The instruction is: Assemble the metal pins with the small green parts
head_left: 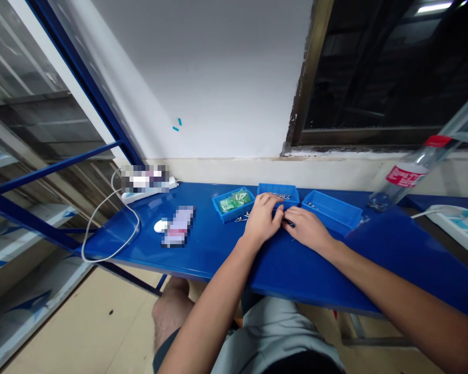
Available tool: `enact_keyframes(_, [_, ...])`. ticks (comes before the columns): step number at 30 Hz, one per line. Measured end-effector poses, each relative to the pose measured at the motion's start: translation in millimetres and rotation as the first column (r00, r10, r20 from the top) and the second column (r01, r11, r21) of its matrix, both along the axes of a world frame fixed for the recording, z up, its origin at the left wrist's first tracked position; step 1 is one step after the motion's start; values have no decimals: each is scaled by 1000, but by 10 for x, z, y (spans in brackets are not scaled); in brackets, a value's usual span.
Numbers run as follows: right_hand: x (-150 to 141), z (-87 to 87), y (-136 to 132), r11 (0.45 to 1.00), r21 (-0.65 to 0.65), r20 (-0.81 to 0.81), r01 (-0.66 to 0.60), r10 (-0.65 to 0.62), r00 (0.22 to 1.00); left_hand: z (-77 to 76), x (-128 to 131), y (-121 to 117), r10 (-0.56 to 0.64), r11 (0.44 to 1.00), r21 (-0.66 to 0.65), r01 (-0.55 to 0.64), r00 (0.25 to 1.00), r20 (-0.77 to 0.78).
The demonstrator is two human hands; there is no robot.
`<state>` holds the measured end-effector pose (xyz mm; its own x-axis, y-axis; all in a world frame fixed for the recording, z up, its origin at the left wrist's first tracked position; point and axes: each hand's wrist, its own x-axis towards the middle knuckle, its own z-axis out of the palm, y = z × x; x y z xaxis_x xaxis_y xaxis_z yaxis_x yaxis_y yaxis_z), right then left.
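Note:
My left hand (262,217) reaches to the front edge of the middle blue tray (262,189), its fingers curled and what they hold, if anything, hidden. Close on its right, my right hand (306,227) is closed, and a small dark object (289,223) shows under its fingers, too small to name. Small metal pieces (284,196) lie in the middle tray. A few more shiny metal parts (241,218) rest on the blue table beside my left hand. Green-and-white packets (236,200) fill the left blue tray (223,219).
To the right stands a blue tray (337,210) with a few small pieces in it. A tilted plastic bottle (405,174) is behind it. Leftward on the table (206,254) are a blurred-out flat object (178,227), a white oval item (160,225) and a white cable (86,236).

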<state>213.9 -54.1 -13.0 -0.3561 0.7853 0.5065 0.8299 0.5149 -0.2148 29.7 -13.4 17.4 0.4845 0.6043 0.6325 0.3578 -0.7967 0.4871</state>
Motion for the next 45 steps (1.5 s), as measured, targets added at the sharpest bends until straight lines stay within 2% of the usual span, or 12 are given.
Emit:
enact_keyframes(8, [90,39,23,996,46,-241,82,-68,968,-50,16,-24,70,996,-52,-71,997,-28])
enact_keyframes(12, [92,81,-7,996,46,-291,82,-65,954,-55,30,-28,25,987,-157,-33,998,-53])
enact_keyframes(17, [15,154,-75,993,61,-390,97,-66,919,-37,29,-23,-12,981,-192,-6,996,-91])
enact_keyframes(20, [-7,187,-100,993,75,-432,92,-51,900,-24,42,-20,-12,964,-265,13,1000,7])
enact_keyframes(26, [-5,185,-110,998,49,-480,31,-4,877,-74,72,49,22,873,-474,114,962,272])
enact_keyframes(28, [-14,159,-100,999,-23,-561,32,-40,827,-110,84,76,1,846,-501,184,938,346])
enact_keyframes(30, [-19,123,-77,993,-109,-671,36,-100,734,-141,98,91,-18,828,-509,235,918,396])
enact_keyframes(33, [-6,78,-38,985,-173,-767,-3,-133,628,-164,114,86,-34,832,-497,246,917,398])
enact_keyframes(37, [25,88,-22,985,-163,-759,-54,-91,645,-161,115,75,-48,850,-476,226,933,357])
enact_keyframes(40, [31,125,-35,980,-188,-791,-63,-113,601,-155,106,96,-28,835,-495,240,917,398])
enact_keyframes(42, [28,148,-46,970,-229,-823,-83,-147,548,-151,102,117,-28,809,-513,286,892,452])
enact_keyframes(45, [23,176,-61,959,-259,-843,-111,-168,511,-140,103,135,-54,735,-548,398,841,539])
